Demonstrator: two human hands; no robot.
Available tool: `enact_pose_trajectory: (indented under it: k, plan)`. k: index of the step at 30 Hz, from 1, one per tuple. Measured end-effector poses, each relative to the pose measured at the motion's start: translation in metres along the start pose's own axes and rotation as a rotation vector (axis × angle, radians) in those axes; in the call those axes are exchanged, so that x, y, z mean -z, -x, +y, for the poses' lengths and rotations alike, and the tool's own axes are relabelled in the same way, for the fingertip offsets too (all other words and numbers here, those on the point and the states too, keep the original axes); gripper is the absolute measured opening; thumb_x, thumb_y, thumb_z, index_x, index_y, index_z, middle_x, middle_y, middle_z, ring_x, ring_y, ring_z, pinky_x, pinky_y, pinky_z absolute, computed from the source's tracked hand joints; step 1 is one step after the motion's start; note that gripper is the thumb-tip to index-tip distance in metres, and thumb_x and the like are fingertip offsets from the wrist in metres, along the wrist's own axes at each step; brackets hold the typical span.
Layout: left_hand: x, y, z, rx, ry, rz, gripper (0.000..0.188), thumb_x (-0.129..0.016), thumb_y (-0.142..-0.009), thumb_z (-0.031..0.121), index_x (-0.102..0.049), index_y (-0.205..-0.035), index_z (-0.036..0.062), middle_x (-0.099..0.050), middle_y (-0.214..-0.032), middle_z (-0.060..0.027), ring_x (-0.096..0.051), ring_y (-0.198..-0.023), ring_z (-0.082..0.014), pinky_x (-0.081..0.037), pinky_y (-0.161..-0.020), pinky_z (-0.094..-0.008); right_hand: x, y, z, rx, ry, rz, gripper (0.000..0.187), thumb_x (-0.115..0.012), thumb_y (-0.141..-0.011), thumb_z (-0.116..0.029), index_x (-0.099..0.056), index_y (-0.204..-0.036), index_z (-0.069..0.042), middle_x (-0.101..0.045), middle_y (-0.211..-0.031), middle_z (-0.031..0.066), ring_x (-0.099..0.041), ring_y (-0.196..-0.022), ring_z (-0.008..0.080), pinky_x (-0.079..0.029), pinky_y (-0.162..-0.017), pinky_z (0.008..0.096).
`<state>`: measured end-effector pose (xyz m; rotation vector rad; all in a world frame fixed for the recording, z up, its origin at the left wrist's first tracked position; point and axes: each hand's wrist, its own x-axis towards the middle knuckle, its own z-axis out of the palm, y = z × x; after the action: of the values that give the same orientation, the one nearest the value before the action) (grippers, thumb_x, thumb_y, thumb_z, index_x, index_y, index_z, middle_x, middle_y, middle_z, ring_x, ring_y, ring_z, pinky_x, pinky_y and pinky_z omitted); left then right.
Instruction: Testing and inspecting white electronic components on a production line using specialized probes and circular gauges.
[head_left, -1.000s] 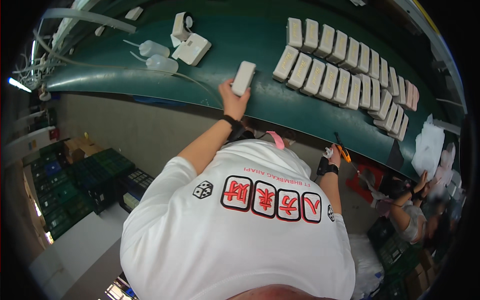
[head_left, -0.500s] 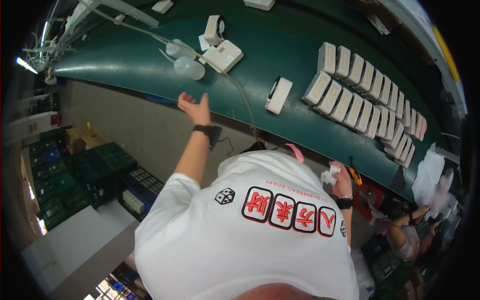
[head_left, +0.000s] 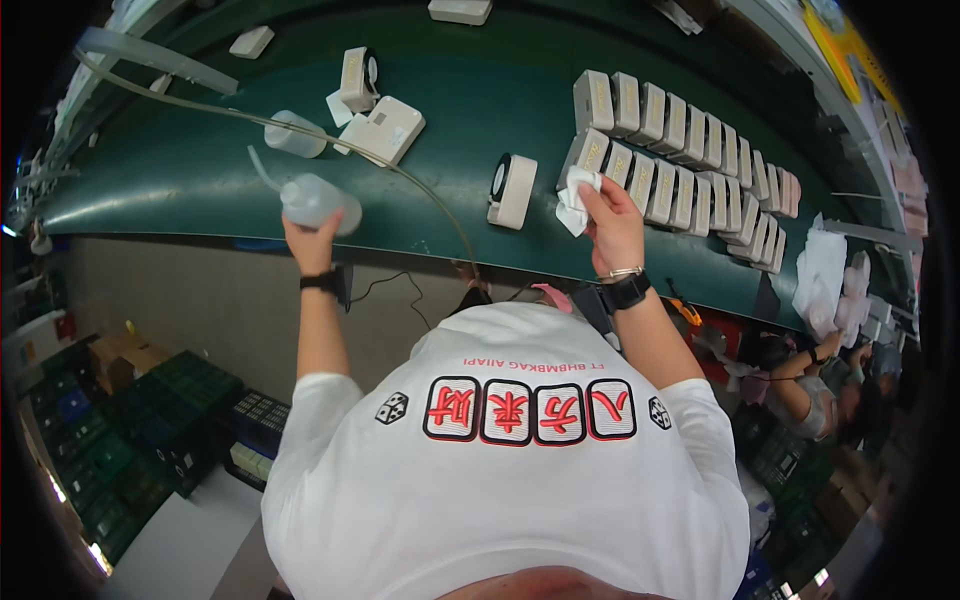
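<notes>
Head view: left hand [head_left: 314,238] wrapped round a bottle [head_left: 325,203], nozzle [head_left: 262,170] beyond the grip; right hand [head_left: 617,228] pinching a cloth [head_left: 574,203]. Between both grips stands a box [head_left: 516,195]. A light, steady hold on the bottle and a well-bunched cloth should serve best.

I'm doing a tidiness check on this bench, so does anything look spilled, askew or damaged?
Pale specks near the front of the green bench, right of the squeeze bottle in the left hand, might be drops; they're too small to tell. A hose looks untidy, cutting across in front of another bottle. I see no damage.
</notes>
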<state>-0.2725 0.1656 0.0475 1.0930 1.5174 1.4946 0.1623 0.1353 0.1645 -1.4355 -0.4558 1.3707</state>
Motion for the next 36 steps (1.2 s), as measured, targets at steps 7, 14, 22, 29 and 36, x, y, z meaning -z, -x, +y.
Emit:
enact_pose_trajectory:
  k: [7,14,22,29,36]
  plan:
    - [-0.050,0.124,0.096,0.087,-0.238,-0.640,0.075,-0.091,-0.057,0.024,-0.061,-0.122,0.0018,-0.062,-0.116,-0.0107,-0.061,-0.107,-0.0239,-0.049,-0.093,-0.0383,-0.003,-0.012,0.028,0.131,0.261,-0.187,0.037,-0.056,-0.095,-0.005,-0.055,-0.131,0.003,-0.065,-0.120,0.0117,-0.061,-0.106,0.0162,-0.047,-0.093,0.0274]
    - [-0.084,0.164,0.117,-0.003,-0.552,-0.814,0.058,-0.084,-0.059,0.031,-0.067,-0.109,0.0051,-0.066,-0.100,-0.0154,-0.063,-0.093,-0.0335,-0.051,-0.082,-0.0386,0.014,-0.004,0.044,0.221,0.557,-0.391,0.042,-0.045,-0.093,0.001,-0.053,-0.134,0.003,-0.061,-0.126,0.0121,-0.058,-0.113,0.0178,-0.044,-0.098,0.0280]
    - [-0.100,0.208,0.125,-0.016,-0.613,-0.784,0.054,-0.081,-0.061,0.033,-0.068,-0.106,0.0055,-0.066,-0.096,-0.0150,-0.063,-0.090,-0.0349,-0.051,-0.079,-0.0405,0.049,0.003,0.036,0.330,0.664,-0.502,0.038,-0.046,-0.094,0.000,-0.058,-0.130,0.002,-0.063,-0.123,0.0092,-0.059,-0.111,0.0164,-0.045,-0.096,0.0273]
    - [-0.114,0.253,0.131,-0.036,-0.681,-0.749,0.052,-0.082,-0.061,0.023,-0.067,-0.108,0.0054,-0.067,-0.102,-0.0152,-0.065,-0.091,-0.0329,-0.052,-0.080,-0.0367,0.081,0.018,0.035,0.262,0.595,-0.569,0.034,-0.047,-0.094,-0.001,-0.061,-0.124,0.002,-0.066,-0.113,0.0095,-0.061,-0.103,0.0143,-0.047,-0.091,0.0270]
    - [-0.091,0.264,0.106,0.031,-0.487,-0.428,0.064,-0.086,-0.061,0.013,-0.057,-0.118,0.0043,-0.064,-0.113,-0.0102,-0.063,-0.104,-0.0251,-0.050,-0.090,-0.0369,0.068,0.029,0.024,-0.145,0.106,-0.565,0.024,-0.050,-0.097,-0.018,-0.066,-0.104,-0.002,-0.066,-0.095,0.0056,-0.060,-0.087,0.0136,-0.048,-0.077,0.0278]
